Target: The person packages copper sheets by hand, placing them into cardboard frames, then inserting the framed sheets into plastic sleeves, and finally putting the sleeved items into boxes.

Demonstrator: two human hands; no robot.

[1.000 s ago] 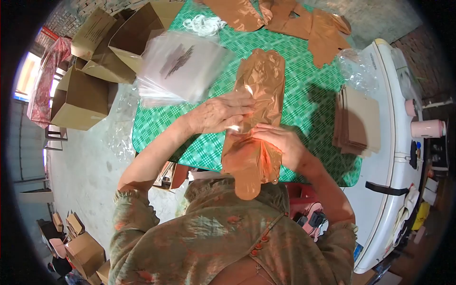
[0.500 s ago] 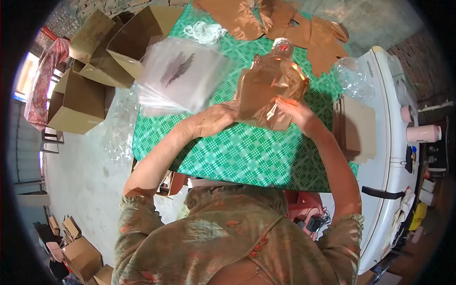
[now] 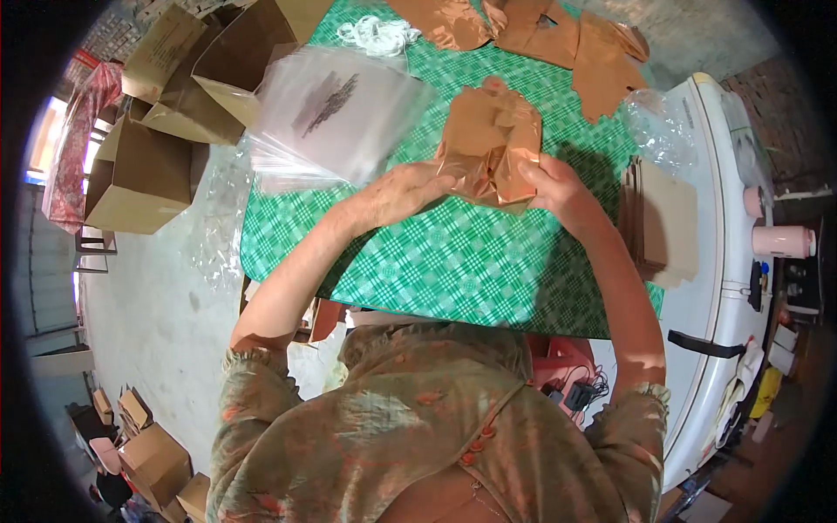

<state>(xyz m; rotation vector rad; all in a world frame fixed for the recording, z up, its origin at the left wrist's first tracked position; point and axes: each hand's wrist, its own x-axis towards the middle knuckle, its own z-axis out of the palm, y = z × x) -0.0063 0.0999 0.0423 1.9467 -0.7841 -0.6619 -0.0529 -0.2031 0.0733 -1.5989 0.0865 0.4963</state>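
Both hands on the foil (image 3: 493, 131) — copper-coloured, folded, creased, lying between them over the middle of the green cloth (image 3: 436, 270). Right hand (image 3: 558, 185) grips its near right corner, thumb on top, fingers wrapped underneath. Left hand (image 3: 405, 193) pinches the near left corner; fingertips partly hidden, so exact finger placement there can't be told. Near edge bunched, far end flatter with a rounded tab.

Around it: clear sheets (image 3: 336, 113) in a fanned stack to the left, white cord (image 3: 379, 35) in a loose heap beyond them. More foil pieces (image 3: 532, 35) along the far edge. Cards (image 3: 670, 222) stacked at the right edge, clear wrap (image 3: 663, 126) just beyond — open boxes (image 3: 144, 183) off to the left.
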